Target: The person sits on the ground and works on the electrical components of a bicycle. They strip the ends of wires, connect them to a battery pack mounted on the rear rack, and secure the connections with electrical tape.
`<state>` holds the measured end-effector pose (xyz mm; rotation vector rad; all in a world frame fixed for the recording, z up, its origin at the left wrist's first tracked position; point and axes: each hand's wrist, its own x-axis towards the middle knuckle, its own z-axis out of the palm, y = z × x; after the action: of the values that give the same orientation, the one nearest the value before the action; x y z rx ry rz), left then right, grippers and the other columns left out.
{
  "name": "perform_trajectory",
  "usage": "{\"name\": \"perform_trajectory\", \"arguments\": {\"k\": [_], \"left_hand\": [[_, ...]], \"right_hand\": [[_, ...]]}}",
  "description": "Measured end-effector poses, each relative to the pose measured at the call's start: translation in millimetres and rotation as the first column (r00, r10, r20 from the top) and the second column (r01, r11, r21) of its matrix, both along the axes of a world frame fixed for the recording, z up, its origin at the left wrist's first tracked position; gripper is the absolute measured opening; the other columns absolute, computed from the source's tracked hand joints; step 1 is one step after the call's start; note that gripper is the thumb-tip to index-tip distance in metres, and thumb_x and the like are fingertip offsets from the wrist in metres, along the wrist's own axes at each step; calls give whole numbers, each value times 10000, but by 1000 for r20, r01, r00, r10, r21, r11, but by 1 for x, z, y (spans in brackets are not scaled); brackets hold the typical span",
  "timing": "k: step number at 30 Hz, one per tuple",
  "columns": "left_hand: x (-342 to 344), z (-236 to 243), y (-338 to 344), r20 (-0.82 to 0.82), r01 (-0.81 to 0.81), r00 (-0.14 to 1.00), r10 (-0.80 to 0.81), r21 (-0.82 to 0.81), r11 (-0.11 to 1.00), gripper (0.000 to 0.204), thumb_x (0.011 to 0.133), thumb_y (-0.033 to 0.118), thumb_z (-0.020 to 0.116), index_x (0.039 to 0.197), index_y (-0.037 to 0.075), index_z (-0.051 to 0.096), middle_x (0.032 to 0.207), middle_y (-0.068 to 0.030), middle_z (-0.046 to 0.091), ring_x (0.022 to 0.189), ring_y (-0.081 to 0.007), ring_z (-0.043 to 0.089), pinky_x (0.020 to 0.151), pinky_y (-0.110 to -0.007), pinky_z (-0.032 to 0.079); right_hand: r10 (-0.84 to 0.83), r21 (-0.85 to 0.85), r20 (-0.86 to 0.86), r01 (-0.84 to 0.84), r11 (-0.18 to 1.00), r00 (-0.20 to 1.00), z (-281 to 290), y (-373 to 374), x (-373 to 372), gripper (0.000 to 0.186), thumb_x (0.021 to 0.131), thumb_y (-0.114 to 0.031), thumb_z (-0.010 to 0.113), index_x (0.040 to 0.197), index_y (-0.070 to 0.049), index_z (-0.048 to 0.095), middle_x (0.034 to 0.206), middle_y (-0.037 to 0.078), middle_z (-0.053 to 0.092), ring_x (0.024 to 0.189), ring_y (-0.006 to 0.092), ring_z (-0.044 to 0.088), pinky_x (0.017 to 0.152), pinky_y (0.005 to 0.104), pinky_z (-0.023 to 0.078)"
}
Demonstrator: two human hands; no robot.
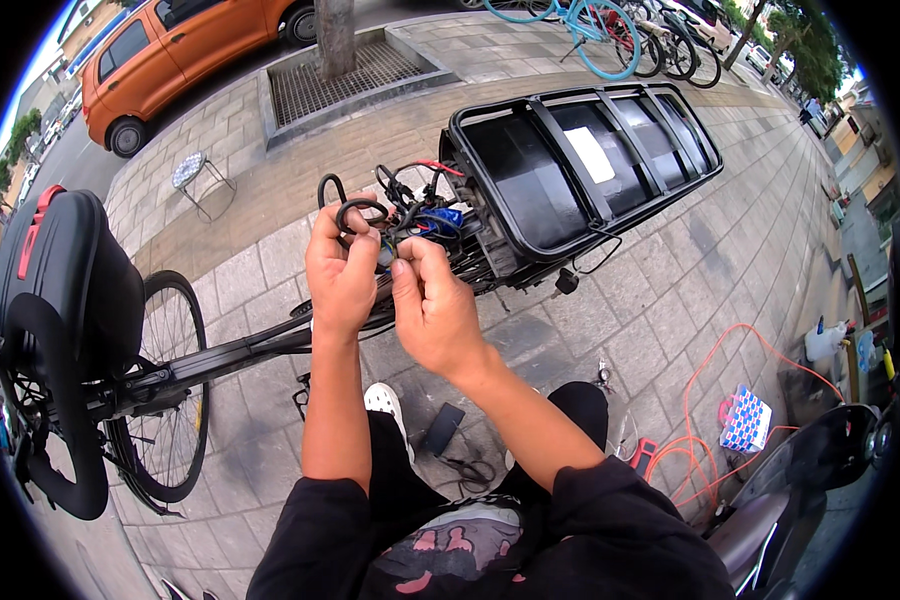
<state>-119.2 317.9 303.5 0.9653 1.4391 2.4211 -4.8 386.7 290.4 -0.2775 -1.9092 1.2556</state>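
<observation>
My left hand (342,275) is closed around a thick black cable (330,185) that loops up above its fingers. Close beside it, my right hand (435,312) pinches thumb against fingers; what lies in that pinch is too small to name. A small greyish piece (385,256) shows between the two hands. Just beyond them is a tangle of thin wires (402,190), with a red lead (438,167) and a blue part (440,222) among them. The wires come out at the front end of a long black rack (598,212) on the bike frame (235,352).
A bike wheel (192,320) and black case (75,270) stand at left. On the paving lie a black box-shaped unit (444,428) with its cord, an orange hose (688,425) and a blue-and-white box (745,418). A small stool (190,170) stands beyond.
</observation>
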Motion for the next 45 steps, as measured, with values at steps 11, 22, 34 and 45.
{"name": "perform_trajectory", "arguments": {"k": [11,22,34,45], "left_hand": [[0,-3,3,-31,-75,997,75,-18,997,107,997,-56,595,1047,37,576,1204,-89,660,1110,-167,641,1045,-345,504],[-12,-6,0,241,-15,970,36,-92,996,194,1018,-8,556,1188,38,639,1163,-89,698,944,-138,658,829,-297,550],[-6,-6,1,162,-85,983,89,-31,996,166,981,-47,615,1112,52,641,1167,-51,680,964,-110,620,890,-280,514],[6,-1,7,-66,-132,990,128,-56,990,163,1015,25,704,1177,35,697,1088,8,715,916,-38,607,825,-229,495]], "right_hand": [[-42,69,-33,44,997,999,4,3,1,189,1103,-110,618,1264,-20,577,890,152,722,686,240,701,635,371,546],[-123,175,-137,146,974,983,13,0,-8,246,1046,-93,671,1271,5,648,1023,223,771,826,390,780,691,438,608],[28,-131,39,-22,991,999,12,0,6,282,1070,-156,658,1316,-25,615,911,179,768,767,341,767,686,427,591],[-91,-205,-103,68,976,991,12,19,-8,212,1124,-144,606,1244,30,599,877,100,729,739,146,673,669,334,543]]}}
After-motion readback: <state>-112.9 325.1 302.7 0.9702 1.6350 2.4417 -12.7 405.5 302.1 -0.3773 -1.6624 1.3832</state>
